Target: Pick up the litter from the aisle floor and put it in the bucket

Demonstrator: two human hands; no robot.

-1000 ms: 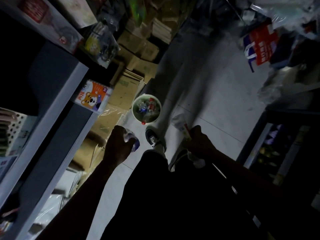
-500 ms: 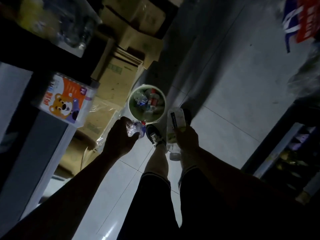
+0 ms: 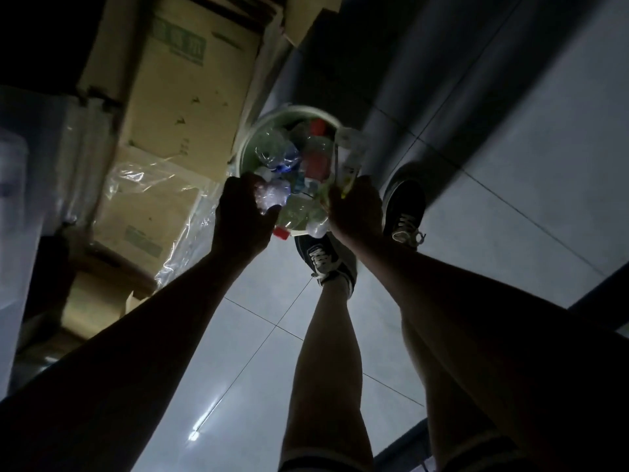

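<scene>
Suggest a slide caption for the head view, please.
Both hands, left and right, bring crushed bottles over the litter-filled bucket.

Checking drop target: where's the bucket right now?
Head view, upper centre: the bucket stands on the floor beside the cardboard boxes, just ahead of both hands and the shoes.

We take this for a shop or stockroom aisle: brown corrugated cardboard cartons with green printed labels [image 3: 177, 80] lie stacked along the left side, some under clear crinkled plastic wrap [image 3: 149, 185]. The pale grey glossy tiled floor [image 3: 493, 137] runs as a narrow lane between the cartons and a dark shelving edge [image 3: 602, 291] at right. A pale green round plastic bucket [image 3: 252, 137] full of crushed bottles stands on the floor beside the cartons.
</scene>
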